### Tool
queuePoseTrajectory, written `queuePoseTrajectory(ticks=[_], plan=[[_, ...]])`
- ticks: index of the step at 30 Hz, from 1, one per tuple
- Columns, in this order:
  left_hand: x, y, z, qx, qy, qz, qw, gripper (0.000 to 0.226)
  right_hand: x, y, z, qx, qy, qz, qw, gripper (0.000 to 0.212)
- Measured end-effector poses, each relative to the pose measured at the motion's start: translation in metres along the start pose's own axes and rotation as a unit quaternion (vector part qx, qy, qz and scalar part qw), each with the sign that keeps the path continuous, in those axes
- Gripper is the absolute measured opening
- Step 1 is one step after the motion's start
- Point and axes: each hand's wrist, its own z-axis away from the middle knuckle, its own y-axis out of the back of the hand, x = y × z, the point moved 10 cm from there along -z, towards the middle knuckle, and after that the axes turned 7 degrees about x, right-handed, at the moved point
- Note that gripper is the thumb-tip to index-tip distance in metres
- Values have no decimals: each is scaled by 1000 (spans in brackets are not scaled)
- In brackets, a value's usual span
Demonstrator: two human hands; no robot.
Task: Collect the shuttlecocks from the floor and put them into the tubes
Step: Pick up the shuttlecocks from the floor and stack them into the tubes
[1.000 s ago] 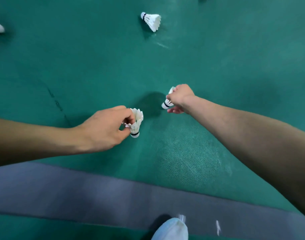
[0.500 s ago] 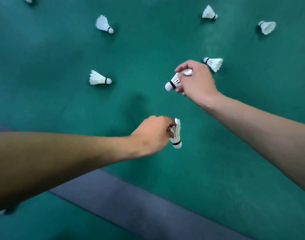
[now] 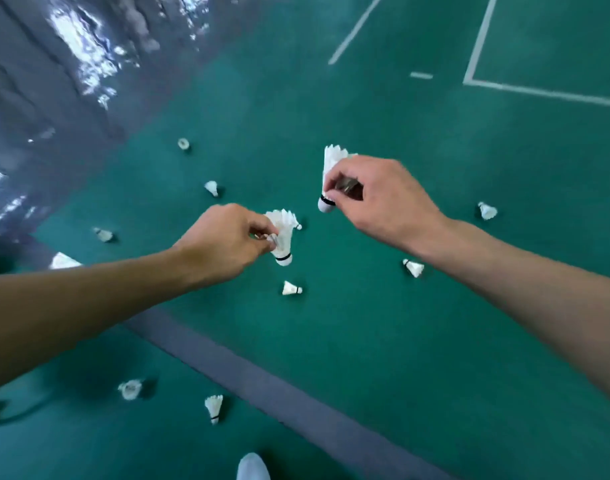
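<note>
My left hand (image 3: 224, 242) pinches a white shuttlecock (image 3: 284, 233) by its feathers, cork end down. My right hand (image 3: 386, 199) pinches a second shuttlecock (image 3: 331, 168), also cork down, slightly higher and further away. Both are held above the green court floor (image 3: 400, 341). Several more shuttlecocks lie scattered on the floor, among them one (image 3: 291, 288) just below my left hand, one (image 3: 413, 267) under my right wrist and one (image 3: 214, 407) near the front. No tube is in view.
A grey floor strip (image 3: 262, 382) runs diagonally across the front. A shiny dark grey surface (image 3: 54, 98) fills the upper left. White court lines (image 3: 476, 46) mark the far right. The toe of a white shoe (image 3: 252, 467) shows at the bottom edge.
The view has lifted away from the floor and takes in more of the court. Both hands have risen with their shuttlecocks, and the right one has turned its shuttlecock cork down.
</note>
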Motion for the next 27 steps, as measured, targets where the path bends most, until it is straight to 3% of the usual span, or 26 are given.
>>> queuePoseTrajectory(ticks=[6, 11, 16, 24, 27], plan=[[116, 272, 97, 108, 18, -47, 993, 9, -207, 178, -52, -23, 110, 19, 994, 25], [148, 394, 207, 185, 78, -57, 978, 13, -337, 245, -32, 29, 160, -77, 984, 26], [150, 495, 327, 297, 97, -98, 945, 12, -456, 235, 11, 39, 204, -203, 957, 28], [72, 576, 597, 373, 227, -163, 885, 13, -690, 133, 141, -94, 360, -266, 889, 34], [36, 585, 707, 385, 280, -199, 856, 16, -768, 83, 199, -140, 371, -325, 858, 36]])
